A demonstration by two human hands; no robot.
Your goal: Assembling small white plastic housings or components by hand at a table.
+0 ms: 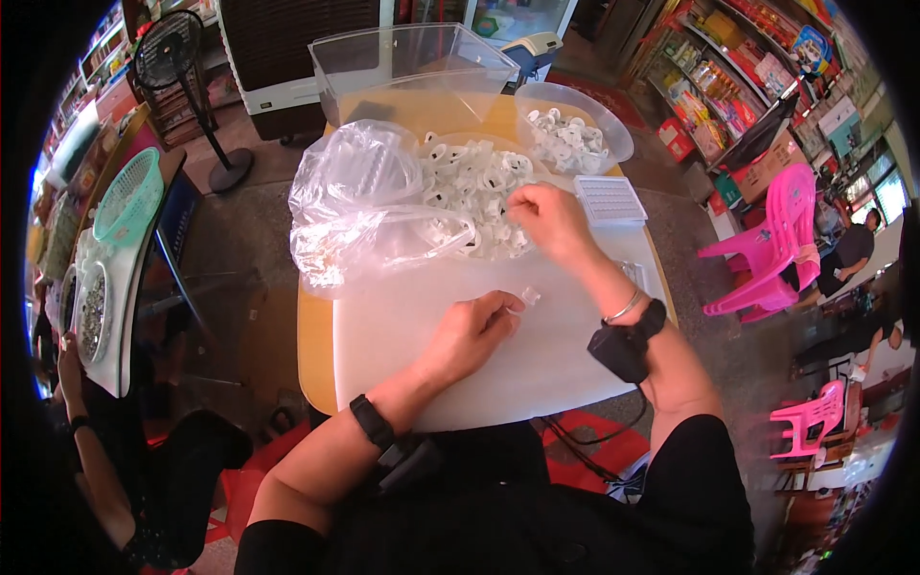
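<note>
Over the white table mat (402, 345), my left hand (474, 333) is closed in a pinch on a small clear plastic piece (530, 296). My right hand (550, 217) reaches farther out, its fingers pressed together at the right edge of a pile of small white plastic parts (470, 187). Whatever those fingers may hold is too small or hidden to make out. Left of the pile, and partly over it, lies a crumpled clear plastic bag (350, 211). Dark spots show on some of the white parts.
Beyond the pile stands a large clear box (412, 57). A clear bowl (613, 139) of white parts is at the back right, near a white gridded tray (610, 199). By my right forearm lies a small clear case (634, 276). Another person's hand (70, 369) works at the left table.
</note>
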